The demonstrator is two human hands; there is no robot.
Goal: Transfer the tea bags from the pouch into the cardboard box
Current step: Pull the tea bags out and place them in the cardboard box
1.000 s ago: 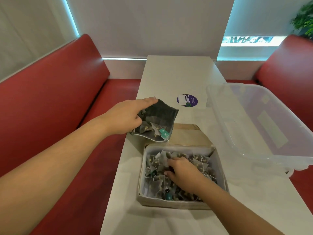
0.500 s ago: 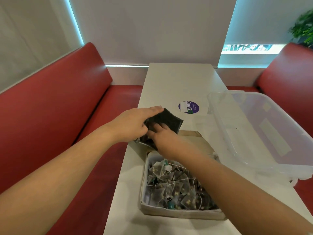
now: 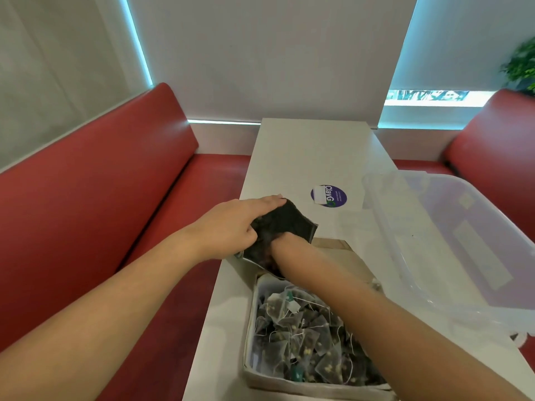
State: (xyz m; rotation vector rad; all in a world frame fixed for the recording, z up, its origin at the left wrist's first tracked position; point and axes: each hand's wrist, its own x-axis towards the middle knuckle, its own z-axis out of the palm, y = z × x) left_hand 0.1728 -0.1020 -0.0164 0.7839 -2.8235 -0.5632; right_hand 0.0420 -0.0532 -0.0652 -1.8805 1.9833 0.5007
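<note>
Booth setup: white table (image 3: 312,157) running between red benches (image 3: 86,212), with blinds and a lit window strip behind. A plant (image 3: 521,65) is showing at the top right. The head view is looking down at both hands.

Left hand (image 3: 231,227) is gripping the pouch (image 3: 292,224) with fingers lying over its top edge and thumb on the near side. It is holding the pouch lifted and tilted, mouth facing the near side, just above the far end of the cardboard box (image 3: 304,386). The pouch is dark, with a grey lip.

Right hand (image 3: 282,245) is reaching into the pouch mouth. Only the wrist and heel of the hand are showing; the fingers are hidden inside, so I can't tell whether they're closed on anything.

Tea bags (image 3: 301,334) are lying piled in the box, filling most of it. They are dark mesh pyramids with white strings and a few teal and white tags. What's inside the pouch is too dark to make out.

The box is sitting at the near end of the table. Its flap (image 3: 338,256) is lying open on the far side, partly under the right forearm.

Clear plastic bin (image 3: 463,241) is sitting on the table's right side, beside the box. A round purple sticker (image 3: 328,196) is sitting on the table beyond the pouch, apart from it.
</note>
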